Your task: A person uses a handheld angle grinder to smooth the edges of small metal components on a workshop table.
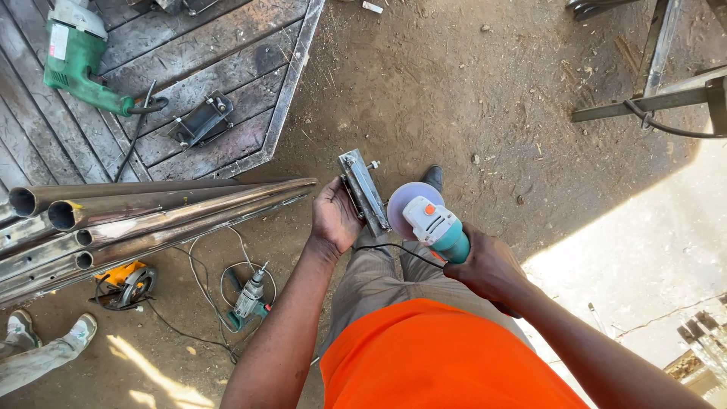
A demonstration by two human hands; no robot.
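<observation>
At the far left, a second person's shoes (45, 333) stand on the dirt ground (454, 83). Above them a bundle of steel pipes (151, 216) lies across the ground, its open ends toward the left. A green power tool (76, 60) rests near the upper left corner of a welded metal frame (189, 83), with a small steel bracket (201, 119) close to the frame's lower edge. Below the pipes, a yellow angle grinder (125, 284) and an electric drill (248, 297) lie among loose cables.

The left hand (335, 216) is closed around a short flat metal piece (363, 191), held upright above the ground. Just beside it, the right hand (488, 269) is wrapped firmly around the body of a teal angle grinder (433, 225), whose disc sits right next to the metal piece. At the upper right, a steel stand (651, 83) rests on the ground.
</observation>
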